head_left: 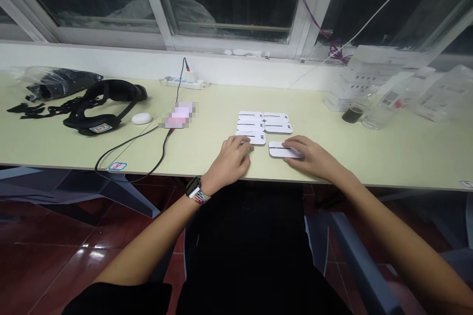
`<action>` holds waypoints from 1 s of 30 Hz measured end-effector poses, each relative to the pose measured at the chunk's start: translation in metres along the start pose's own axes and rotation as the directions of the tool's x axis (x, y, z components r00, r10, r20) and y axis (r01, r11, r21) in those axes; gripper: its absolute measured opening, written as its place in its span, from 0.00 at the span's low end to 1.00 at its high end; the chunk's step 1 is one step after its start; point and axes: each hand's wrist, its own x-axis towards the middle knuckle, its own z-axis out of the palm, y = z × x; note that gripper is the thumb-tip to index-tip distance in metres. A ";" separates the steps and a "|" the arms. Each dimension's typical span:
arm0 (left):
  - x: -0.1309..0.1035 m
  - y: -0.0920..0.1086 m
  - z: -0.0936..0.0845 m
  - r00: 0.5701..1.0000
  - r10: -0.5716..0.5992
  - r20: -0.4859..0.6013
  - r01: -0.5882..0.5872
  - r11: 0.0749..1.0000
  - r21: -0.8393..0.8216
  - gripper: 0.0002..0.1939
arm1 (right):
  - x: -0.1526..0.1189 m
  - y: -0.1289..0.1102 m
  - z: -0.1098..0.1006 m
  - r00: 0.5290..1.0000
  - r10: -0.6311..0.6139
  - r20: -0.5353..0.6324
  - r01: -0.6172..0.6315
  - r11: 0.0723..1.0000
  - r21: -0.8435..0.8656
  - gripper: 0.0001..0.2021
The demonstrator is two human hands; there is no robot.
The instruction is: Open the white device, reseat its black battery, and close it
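Observation:
Several white cards with black lines and W-like marks lie together on the pale table. Three stacks form a left column, whose lowest card (pixel 257 138) is touched by the fingertips of my left hand (pixel 232 158). Its fingers are bent and slightly apart, resting on that card. Two more, among them the lower right card (pixel 279 128), sit beside the column. My right hand (pixel 310 156) grips a separate white card (pixel 277 149) at its right end, thumb below and fingers above, just in front of the right column.
On the left of the table (pixel 207 152) lie a black headset (pixel 99 103), a white oval case (pixel 142 118) and a cable running to a blurred phone (pixel 180 114). A power strip (pixel 185 82) is by the wall. White boxes (pixel 360 76), a dark cup (pixel 353 114) and a clear bottle (pixel 380 108) stand right.

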 end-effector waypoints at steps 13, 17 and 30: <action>-0.001 0.008 -0.010 0.972 0.214 0.095 -0.191 0.959 -0.209 0.32 | 0.031 -0.027 0.020 0.992 0.013 0.122 -0.059 0.919 0.389 0.14; 0.000 0.006 -0.006 0.984 0.167 0.067 -0.156 0.976 -0.153 0.28 | 0.030 -0.021 0.010 0.997 -0.062 0.052 0.041 0.943 0.331 0.12; 0.005 0.002 -0.006 0.988 0.091 0.127 -0.051 0.956 -0.287 0.24 | 0.006 -0.028 -0.020 0.947 -0.283 0.150 0.297 0.952 -0.080 0.12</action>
